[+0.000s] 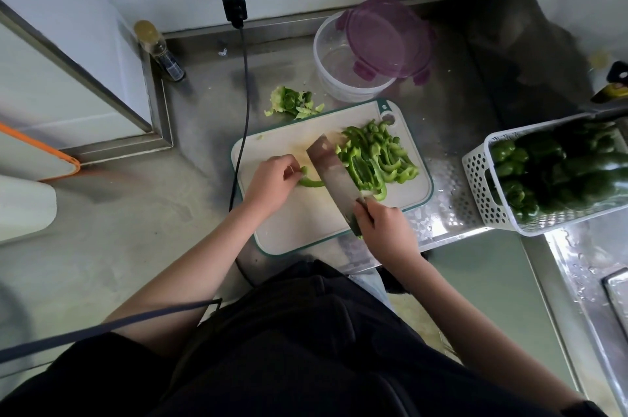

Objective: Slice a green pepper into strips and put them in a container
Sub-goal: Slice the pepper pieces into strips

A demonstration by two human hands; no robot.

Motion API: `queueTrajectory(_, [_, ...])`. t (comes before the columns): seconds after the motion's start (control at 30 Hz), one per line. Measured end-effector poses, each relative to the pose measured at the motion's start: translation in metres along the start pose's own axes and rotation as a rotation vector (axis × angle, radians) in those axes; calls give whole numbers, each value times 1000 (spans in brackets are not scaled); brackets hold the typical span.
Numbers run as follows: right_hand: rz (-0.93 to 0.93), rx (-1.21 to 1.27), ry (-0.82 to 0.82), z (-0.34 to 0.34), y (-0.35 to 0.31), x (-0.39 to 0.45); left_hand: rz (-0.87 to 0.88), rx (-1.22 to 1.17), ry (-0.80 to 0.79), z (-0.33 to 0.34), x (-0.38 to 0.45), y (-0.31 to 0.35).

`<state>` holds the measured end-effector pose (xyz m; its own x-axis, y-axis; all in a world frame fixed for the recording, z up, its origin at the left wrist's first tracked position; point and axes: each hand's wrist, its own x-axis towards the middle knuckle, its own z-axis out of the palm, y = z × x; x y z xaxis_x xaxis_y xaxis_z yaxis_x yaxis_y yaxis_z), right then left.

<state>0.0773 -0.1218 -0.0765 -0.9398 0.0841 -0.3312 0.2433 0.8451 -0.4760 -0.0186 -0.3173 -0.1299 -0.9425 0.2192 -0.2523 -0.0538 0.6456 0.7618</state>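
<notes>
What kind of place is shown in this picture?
Most likely a kitchen, perhaps a commercial one. A person cuts green pepper strips with a steel cleaver on a white cutting board, the counter is stainless steel, and a white perforated basket holds whole peppers.

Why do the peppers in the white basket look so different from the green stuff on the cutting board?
The peppers in the basket are whole, while the pepper strips on the cutting board are sliced thin. The basket peppers look dark green; the strips look lighter and brighter. The whole ones are piled in the white basket; the strips lie heaped beside the knife. Both are green pepper.
</notes>
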Motion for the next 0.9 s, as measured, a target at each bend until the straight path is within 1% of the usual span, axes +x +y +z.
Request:
queueTrajectory(0.13, [-36,-84,-5,-17,8,-2,-20,-106,-20,-2,-1,3])
queueTrajectory(0.3, [16,12,37,-31,-3,3,-22,-138,-31,-1,-6,5])
queueTrajectory(0.47, [-39,80,4,-12,-22,8,-65,-200,-17,-1,-11,3])
queueTrajectory(0.7, [-59,8,-42,5,-36,15,-112,-223,23,-1,-12,-2])
queueTrajectory(0.83, [-56,9,-27,11,-37,17,-151,-270,49,-2,-16,-6])
queueTrajectory(0.9, [-57,-1,-18,13,-36,17,-161,-290,98,-2,-17,-7])
